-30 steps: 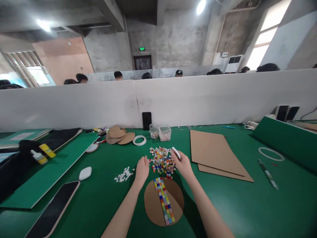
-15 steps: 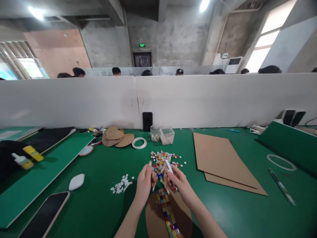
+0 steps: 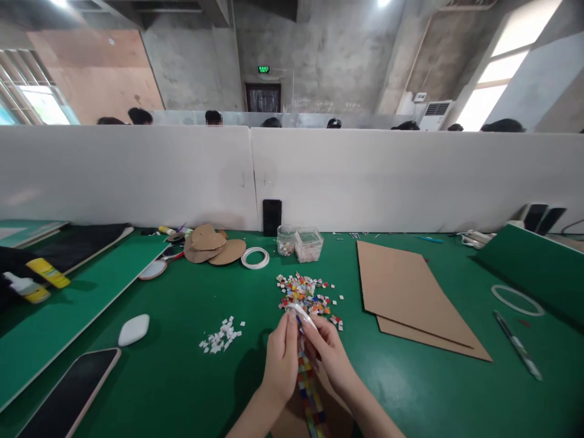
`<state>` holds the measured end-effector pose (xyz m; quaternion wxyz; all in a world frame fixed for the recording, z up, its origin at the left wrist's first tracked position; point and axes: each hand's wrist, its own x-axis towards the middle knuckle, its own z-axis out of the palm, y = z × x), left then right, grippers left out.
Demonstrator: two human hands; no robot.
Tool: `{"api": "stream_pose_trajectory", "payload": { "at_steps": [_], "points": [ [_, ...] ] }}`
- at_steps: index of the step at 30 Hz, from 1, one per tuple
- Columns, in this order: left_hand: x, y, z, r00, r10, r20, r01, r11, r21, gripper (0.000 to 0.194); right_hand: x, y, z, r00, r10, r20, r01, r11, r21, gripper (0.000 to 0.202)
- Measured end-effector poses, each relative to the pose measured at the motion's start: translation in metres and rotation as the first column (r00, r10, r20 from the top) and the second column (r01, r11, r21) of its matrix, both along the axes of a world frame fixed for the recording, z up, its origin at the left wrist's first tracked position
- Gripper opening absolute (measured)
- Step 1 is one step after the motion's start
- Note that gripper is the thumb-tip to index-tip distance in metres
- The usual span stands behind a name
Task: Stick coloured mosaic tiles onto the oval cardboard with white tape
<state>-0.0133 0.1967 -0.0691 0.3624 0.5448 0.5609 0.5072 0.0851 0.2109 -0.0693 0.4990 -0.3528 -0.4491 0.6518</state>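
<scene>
A narrow, curved white strip (image 3: 300, 311) runs between my two hands above the tabletop. The fingers of my left hand (image 3: 281, 350) are closed on one end of it. My right hand (image 3: 329, 350) pinches the other end. Just below the hands, rows of coloured mosaic tiles (image 3: 311, 395) form a band across a round cardboard piece (image 3: 292, 417). My hands and forearms cover much of that cardboard. Beyond my fingertips lies a loose heap of coloured tiles (image 3: 303, 289).
White chips (image 3: 221, 336) lie left of my hands. Clear containers (image 3: 309, 244), a white ring-shaped roll (image 3: 255, 258) and cardboard discs (image 3: 206, 243) stand farther back. Cardboard sheets (image 3: 410, 292) and a pen (image 3: 517, 345) are right; a phone (image 3: 68, 392) is front left.
My hands have come closer together, the left moving right. The white strip, earlier at my right hand, now bends between both hands. The view has tilted slightly down.
</scene>
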Motion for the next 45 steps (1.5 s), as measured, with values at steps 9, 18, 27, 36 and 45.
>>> {"api": "stream_pose_trajectory", "payload": {
  "at_steps": [9,18,27,36,45],
  "points": [
    [-0.008,-0.001,0.001,0.933,-0.079,-0.351,0.138,0.980,0.146,0.025,-0.003,-0.002,0.010,0.984,0.002,-0.179,-0.033,0.985,-0.168,0.032],
    [-0.008,-0.001,-0.002,0.912,-0.083,-0.402,0.159,0.974,0.161,0.024,-0.003,-0.002,0.009,0.979,0.004,-0.203,-0.042,0.983,-0.181,0.033],
    [-0.003,-0.002,-0.001,0.876,0.026,-0.482,0.046,0.989,0.138,0.022,-0.008,-0.001,-0.004,0.995,-0.090,-0.043,0.087,0.994,-0.064,0.029],
    [-0.004,-0.002,0.003,0.869,0.036,-0.494,0.018,0.994,0.104,0.026,-0.008,-0.001,-0.015,0.994,-0.100,0.031,0.101,0.995,-0.023,0.029],
    [-0.003,-0.004,0.006,0.920,-0.058,-0.386,0.099,0.991,0.087,0.027,-0.009,-0.002,-0.014,0.991,-0.131,-0.035,0.128,0.987,-0.094,0.026]
  ]
}}
